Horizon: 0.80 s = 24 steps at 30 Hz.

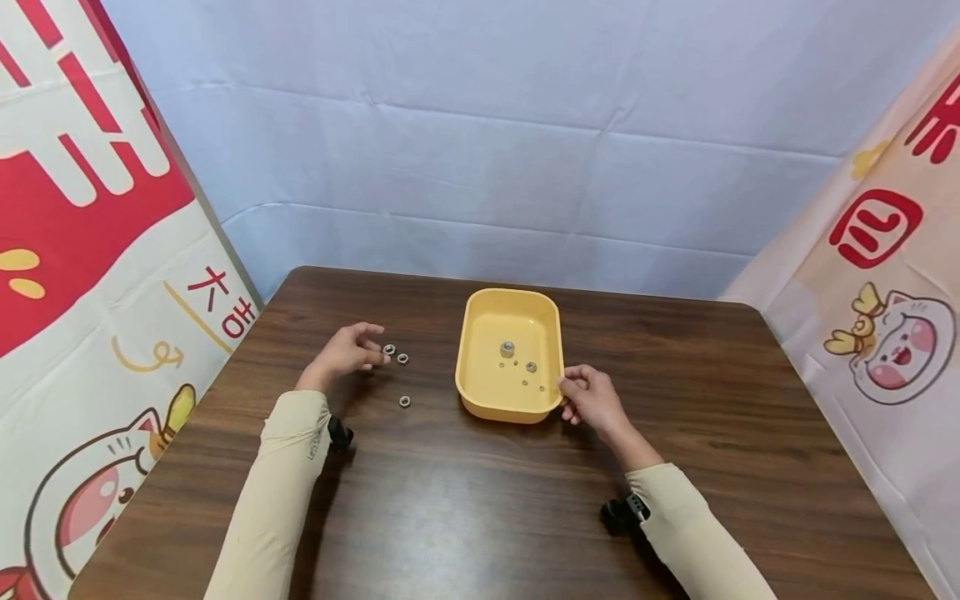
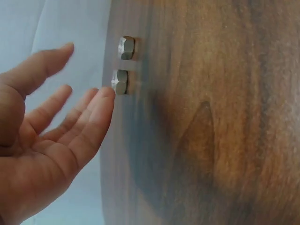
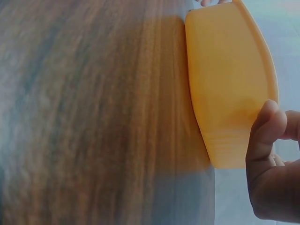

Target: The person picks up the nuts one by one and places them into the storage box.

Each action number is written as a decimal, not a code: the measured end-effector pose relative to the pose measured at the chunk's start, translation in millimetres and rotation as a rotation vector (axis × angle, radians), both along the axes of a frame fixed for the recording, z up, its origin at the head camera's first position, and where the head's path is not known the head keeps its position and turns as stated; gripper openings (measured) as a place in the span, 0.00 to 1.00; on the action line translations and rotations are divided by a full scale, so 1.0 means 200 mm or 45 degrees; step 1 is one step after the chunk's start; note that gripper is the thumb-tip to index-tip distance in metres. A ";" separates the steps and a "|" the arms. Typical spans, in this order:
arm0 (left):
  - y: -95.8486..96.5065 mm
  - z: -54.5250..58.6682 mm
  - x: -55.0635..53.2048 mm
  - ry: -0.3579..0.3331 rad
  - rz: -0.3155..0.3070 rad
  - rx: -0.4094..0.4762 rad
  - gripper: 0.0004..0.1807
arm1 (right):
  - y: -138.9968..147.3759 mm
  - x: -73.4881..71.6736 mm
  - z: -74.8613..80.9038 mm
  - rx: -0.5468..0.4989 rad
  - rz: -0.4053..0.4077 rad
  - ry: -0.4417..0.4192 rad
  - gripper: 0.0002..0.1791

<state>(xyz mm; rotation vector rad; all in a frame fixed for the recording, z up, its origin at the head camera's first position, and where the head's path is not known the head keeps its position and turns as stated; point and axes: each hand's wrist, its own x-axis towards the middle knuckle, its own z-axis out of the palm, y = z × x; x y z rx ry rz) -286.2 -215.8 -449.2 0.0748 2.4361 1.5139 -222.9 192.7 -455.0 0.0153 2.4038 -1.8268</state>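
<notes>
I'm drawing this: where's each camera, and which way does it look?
Head: worn there, facing forward and down at the table; left hand, right hand and sleeves show.
Left wrist: worn there, facing two nuts; left hand shows.
Right wrist: worn there, facing yellow tray; right hand, fingers up top.
Head and right wrist share the yellow tray.

Left hand point(image 2: 49, 154), fingers extended near two metal nuts point(image 2: 126, 48), wood-grain tabletop point(image 2: 225, 108), pale backdrop point(image 2: 79, 21)

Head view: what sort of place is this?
Probably a makeshift indoor filming booth: a creased pale-blue cloth backdrop, a red-and-white cartoon-printed cloth on the left, and a dark-brown wood-grain tabletop.
</notes>
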 end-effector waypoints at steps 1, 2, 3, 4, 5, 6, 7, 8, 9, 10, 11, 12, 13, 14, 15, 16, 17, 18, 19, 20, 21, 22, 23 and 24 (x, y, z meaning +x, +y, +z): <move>0.00 0.00 0.00 -0.035 0.015 0.028 0.33 | 0.00 0.00 0.00 -0.005 -0.001 -0.005 0.17; -0.01 -0.01 0.00 -0.061 0.026 0.048 0.33 | 0.00 0.00 0.00 -0.007 0.000 -0.007 0.17; -0.01 -0.01 0.00 -0.089 0.041 0.073 0.34 | 0.00 0.00 0.00 -0.009 0.002 -0.010 0.17; -0.01 -0.01 0.00 -0.113 0.063 0.097 0.33 | -0.01 0.00 0.01 -0.010 0.002 -0.014 0.17; -0.01 -0.01 0.00 -0.126 0.079 0.117 0.33 | -0.01 0.00 0.01 -0.009 0.008 -0.014 0.17; -0.01 -0.02 0.00 -0.136 0.098 0.136 0.33 | -0.01 0.00 0.01 -0.015 0.004 -0.019 0.17; -0.01 -0.02 0.00 -0.143 0.118 0.151 0.33 | 0.00 0.01 0.01 -0.018 0.002 -0.019 0.17; -0.01 -0.02 0.00 -0.149 0.143 0.165 0.33 | 0.00 0.01 0.01 -0.020 0.001 -0.017 0.17; 0.00 -0.03 -0.01 -0.157 0.170 0.175 0.32 | 0.00 0.01 0.01 -0.019 0.002 -0.015 0.17; 0.00 -0.03 -0.01 -0.163 0.197 0.185 0.32 | 0.00 0.01 0.01 -0.019 0.002 -0.011 0.17; 0.00 -0.03 -0.02 -0.166 0.211 0.186 0.31 | 0.00 0.01 0.01 -0.020 0.004 -0.008 0.17; 0.01 -0.03 -0.02 -0.173 0.233 0.187 0.31 | 0.00 0.01 0.01 -0.021 0.001 -0.009 0.17; 0.01 -0.04 -0.03 -0.179 0.259 0.193 0.30 | 0.00 0.01 0.00 -0.020 0.001 -0.010 0.17; 0.02 -0.04 -0.03 -0.186 0.288 0.197 0.29 | 0.00 0.01 0.00 -0.022 0.000 -0.011 0.17; 0.03 -0.03 -0.03 -0.194 0.316 0.204 0.28 | 0.00 0.01 0.00 -0.024 -0.001 -0.013 0.17; 0.03 -0.03 -0.04 -0.204 0.347 0.216 0.27 | 0.00 0.01 0.01 -0.021 0.004 -0.013 0.17; 0.04 -0.03 -0.04 -0.215 0.370 0.228 0.27 | 0.00 0.01 0.01 -0.020 0.002 -0.015 0.17; 0.04 -0.03 -0.04 -0.228 0.393 0.240 0.27 | 0.00 0.01 0.00 -0.020 -0.001 -0.018 0.16; 0.05 -0.02 -0.04 -0.241 0.409 0.251 0.27 | 0.00 0.01 0.01 -0.023 -0.004 -0.019 0.16; 0.05 -0.02 -0.04 -0.254 0.418 0.254 0.27 | 0.00 0.01 0.01 -0.022 -0.005 -0.019 0.16; 0.06 -0.01 -0.05 -0.269 0.421 0.261 0.27 | 0.00 0.01 0.01 -0.020 -0.003 -0.018 0.16; 0.06 0.00 -0.05 -0.283 0.425 0.262 0.28 | 0.00 0.01 0.01 -0.016 0.002 -0.014 0.16; 0.07 0.00 -0.05 -0.298 0.429 0.259 0.28 | 0.00 0.01 0.01 -0.020 -0.001 -0.014 0.16; 0.07 0.01 -0.06 -0.313 0.438 0.255 0.27 | 0.00 0.01 0.01 -0.021 0.002 -0.011 0.16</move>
